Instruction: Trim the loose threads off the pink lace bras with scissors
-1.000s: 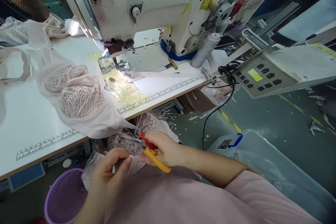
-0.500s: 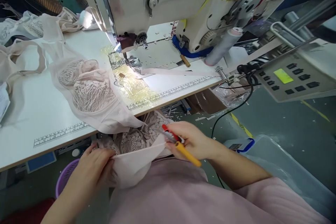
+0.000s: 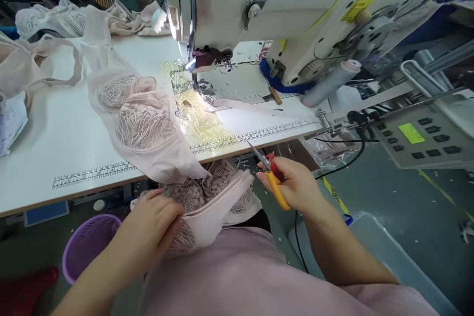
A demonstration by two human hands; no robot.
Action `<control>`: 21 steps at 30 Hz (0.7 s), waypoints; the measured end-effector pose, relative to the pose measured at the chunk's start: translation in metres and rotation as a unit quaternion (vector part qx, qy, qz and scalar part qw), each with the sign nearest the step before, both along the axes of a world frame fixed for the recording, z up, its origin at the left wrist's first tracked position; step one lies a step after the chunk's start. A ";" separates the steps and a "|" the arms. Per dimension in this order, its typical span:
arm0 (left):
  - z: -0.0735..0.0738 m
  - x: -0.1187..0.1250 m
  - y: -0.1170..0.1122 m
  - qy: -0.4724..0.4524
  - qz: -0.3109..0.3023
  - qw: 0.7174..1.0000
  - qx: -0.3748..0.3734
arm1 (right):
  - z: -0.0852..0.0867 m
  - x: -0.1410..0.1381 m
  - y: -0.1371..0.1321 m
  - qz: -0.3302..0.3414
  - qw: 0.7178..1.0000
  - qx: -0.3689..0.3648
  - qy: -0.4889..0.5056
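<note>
My left hand [image 3: 153, 224] is closed on a pale pink lace bra [image 3: 211, 219] at my lap, below the table's front edge. The bra's free end points up and right. My right hand [image 3: 292, 180] grips scissors [image 3: 276, 185] with a yellow and a red handle, their metal tips pointing up and left, apart from the bra. A second pale pink lace bra [image 3: 144, 126] lies on the white table [image 3: 74, 133], one end hanging over the edge above the held one.
A JUKI sewing machine [image 3: 237, 15] stands at the back, with a pale elastic band [image 3: 252, 107] running to its needle. A control panel [image 3: 425, 133] is at right. More bras [image 3: 55, 19] lie at left. A purple basket [image 3: 87, 242] and a clear bin [image 3: 392, 256] stand below.
My right hand has moved right and up with the scissors, away from the bra's end, which is now loose. My left hand still holds the bra. The view has shifted left.
</note>
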State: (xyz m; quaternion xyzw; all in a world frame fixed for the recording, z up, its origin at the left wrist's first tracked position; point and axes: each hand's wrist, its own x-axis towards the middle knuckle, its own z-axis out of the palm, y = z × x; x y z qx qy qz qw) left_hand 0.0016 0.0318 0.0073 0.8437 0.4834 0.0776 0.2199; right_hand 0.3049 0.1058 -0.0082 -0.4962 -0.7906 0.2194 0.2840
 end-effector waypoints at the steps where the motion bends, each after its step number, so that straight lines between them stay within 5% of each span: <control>1: 0.002 0.003 0.002 0.003 -0.008 1.000 -0.004 | 0.000 -0.004 0.001 0.003 1.000 0.006 0.021; 5: 0.006 0.013 0.009 0.014 -0.033 0.999 -0.015 | 0.003 -0.038 -0.003 0.187 0.975 -0.052 0.112; 9: 0.011 0.020 0.014 0.023 -0.069 0.997 -0.011 | -0.003 -0.076 -0.005 0.335 0.924 -0.162 0.085; 16: 0.001 -0.017 0.001 0.031 -0.065 0.996 0.055 | -0.008 -0.088 -0.004 0.336 0.887 -0.299 0.105; 21: -0.014 -0.069 -0.025 0.009 0.111 0.992 0.052 | -0.008 -0.080 0.000 0.315 0.884 -0.327 0.113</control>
